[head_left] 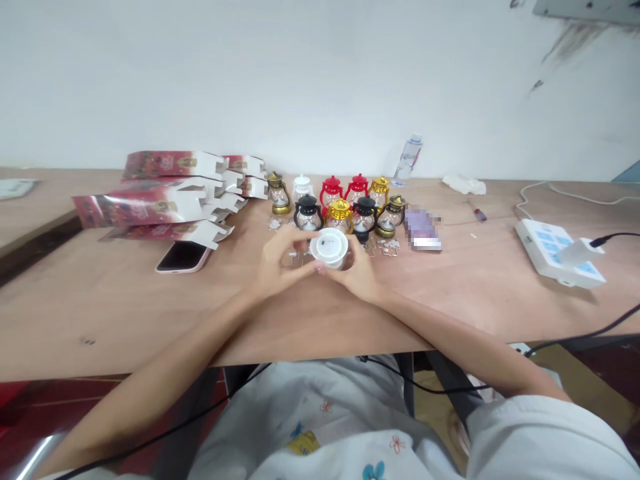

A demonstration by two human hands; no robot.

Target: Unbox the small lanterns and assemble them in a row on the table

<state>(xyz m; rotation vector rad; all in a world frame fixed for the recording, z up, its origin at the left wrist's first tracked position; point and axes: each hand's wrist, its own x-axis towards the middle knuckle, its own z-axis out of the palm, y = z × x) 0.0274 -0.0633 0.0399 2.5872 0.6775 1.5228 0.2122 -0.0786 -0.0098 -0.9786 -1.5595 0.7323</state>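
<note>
A white lantern [330, 248] is held above the table with its round underside turned toward me; the rest of it is mostly hidden behind that base. My left hand [286, 261] curls round its left side, thumb at the lower edge. From the right, my right hand [357, 268] grips it too, and the two thumb tips nearly meet. Just beyond stand several small lanterns, among them a red lantern [357, 190], a black lantern [308, 215], a gold lantern [339, 215] and a bronze lantern [391, 217]. Small bent wire pieces [390, 247] lie near them.
Red printed boxes [150, 205] with open flaps are stacked at the left, beside a phone [183, 257]. A bottle [407, 160] stands by the wall. To the right are a purple packet [423, 227], a tissue [464, 184] and a power strip [550, 250] with cables.
</note>
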